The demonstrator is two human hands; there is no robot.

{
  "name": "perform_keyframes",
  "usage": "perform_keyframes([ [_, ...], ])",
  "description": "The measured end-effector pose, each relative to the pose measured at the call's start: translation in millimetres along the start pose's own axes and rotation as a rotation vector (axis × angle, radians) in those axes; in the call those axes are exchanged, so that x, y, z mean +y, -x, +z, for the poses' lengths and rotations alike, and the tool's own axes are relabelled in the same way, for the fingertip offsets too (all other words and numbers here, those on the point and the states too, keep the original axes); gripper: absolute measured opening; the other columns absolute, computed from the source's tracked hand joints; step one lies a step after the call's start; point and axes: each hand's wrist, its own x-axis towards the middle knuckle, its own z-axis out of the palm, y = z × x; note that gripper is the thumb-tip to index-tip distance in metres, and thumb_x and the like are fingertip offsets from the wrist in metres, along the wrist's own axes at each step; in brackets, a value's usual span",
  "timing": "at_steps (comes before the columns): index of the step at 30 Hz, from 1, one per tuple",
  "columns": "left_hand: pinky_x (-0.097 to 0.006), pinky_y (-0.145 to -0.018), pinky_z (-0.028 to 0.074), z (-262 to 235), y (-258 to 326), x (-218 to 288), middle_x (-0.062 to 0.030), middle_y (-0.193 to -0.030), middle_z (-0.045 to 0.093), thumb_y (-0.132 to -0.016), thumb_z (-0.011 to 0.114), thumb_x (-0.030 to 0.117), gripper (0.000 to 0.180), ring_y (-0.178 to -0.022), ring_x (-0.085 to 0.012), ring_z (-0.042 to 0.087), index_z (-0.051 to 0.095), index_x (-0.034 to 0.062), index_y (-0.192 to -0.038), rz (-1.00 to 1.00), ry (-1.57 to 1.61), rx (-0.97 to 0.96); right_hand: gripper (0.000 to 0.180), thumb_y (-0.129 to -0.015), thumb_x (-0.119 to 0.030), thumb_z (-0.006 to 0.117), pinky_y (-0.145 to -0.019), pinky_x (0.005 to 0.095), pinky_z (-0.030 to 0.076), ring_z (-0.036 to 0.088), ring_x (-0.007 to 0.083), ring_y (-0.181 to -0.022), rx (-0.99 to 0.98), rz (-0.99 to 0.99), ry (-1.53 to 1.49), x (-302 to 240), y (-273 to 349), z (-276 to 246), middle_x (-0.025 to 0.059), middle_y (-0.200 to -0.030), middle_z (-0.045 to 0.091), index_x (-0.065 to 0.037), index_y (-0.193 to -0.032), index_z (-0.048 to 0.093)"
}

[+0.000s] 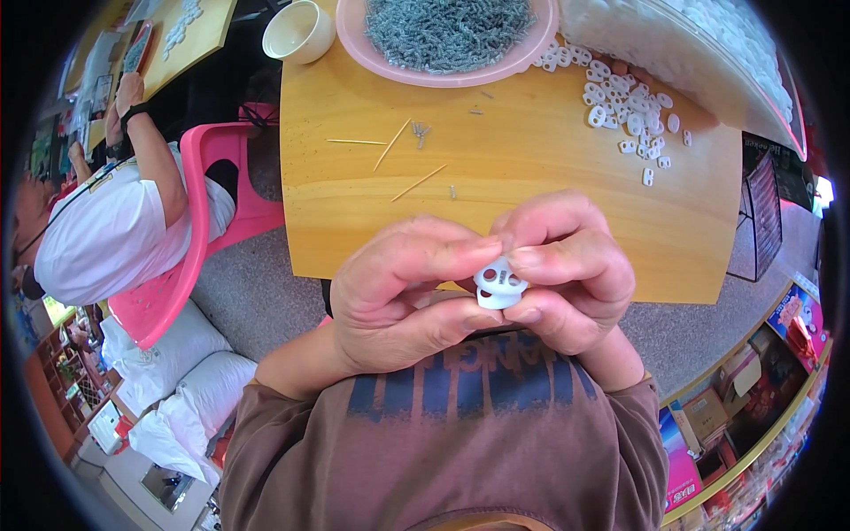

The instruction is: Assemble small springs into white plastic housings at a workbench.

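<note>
Between both hands, close above the table's near edge, is a white plastic cord lock (502, 276) with two holes in its upper part and a second white part under it. A small grey spring shows at its middle. My left hand (398, 288) pinches it from the left with thumb and index finger. On the other side, my right hand (571, 270) grips it with thumb and fingers. Past my fingers, a single metal spring (452, 192) lies on the wooden table (319, 212).
A pink basin (350, 44) full of small springs stands at the far edge beside a cream bowl (298, 33). Loose white cord-lock parts (633, 108) lie at right, below a large tray (673, 44). Toothpicks (418, 182) lie left of centre. Another person sits on a pink chair (199, 195).
</note>
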Motion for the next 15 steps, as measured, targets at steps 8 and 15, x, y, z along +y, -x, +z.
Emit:
perform_keyframes([
  [8, -0.026, -0.064, 0.046, 0.8, -0.8, 0.2, -0.0146, -0.093, 0.057, -0.071, 0.063, -0.004, 0.037, -0.079, -0.0189, 0.057, 0.050, -0.0020, -0.106, 0.037, -0.024, 0.008, 0.022, -0.074, -0.012, 0.063, -0.062, 0.0280, 0.046, 0.054, 0.0195, -0.074, 0.036, -0.011, 0.017, -3.1, -1.4, 3.6, 0.0129, -0.085, 0.053, -0.002, -0.092, 0.056],
  [15, -0.026, -0.064, 0.046, 0.3, 1.0, 1.5, -0.0143, -0.092, 0.057, -0.071, 0.063, -0.004, 0.035, -0.078, -0.0185, 0.057, 0.052, -0.0029, -0.104, 0.046, -0.087, 0.032, 0.024, -0.070, -0.007, 0.065, -0.062, 0.0280, 0.045, 0.055, 0.0209, -0.074, 0.073, -0.022, 0.072, -4.3, -0.8, 6.4, 0.0132, -0.084, 0.056, -0.001, -0.092, 0.056],
])
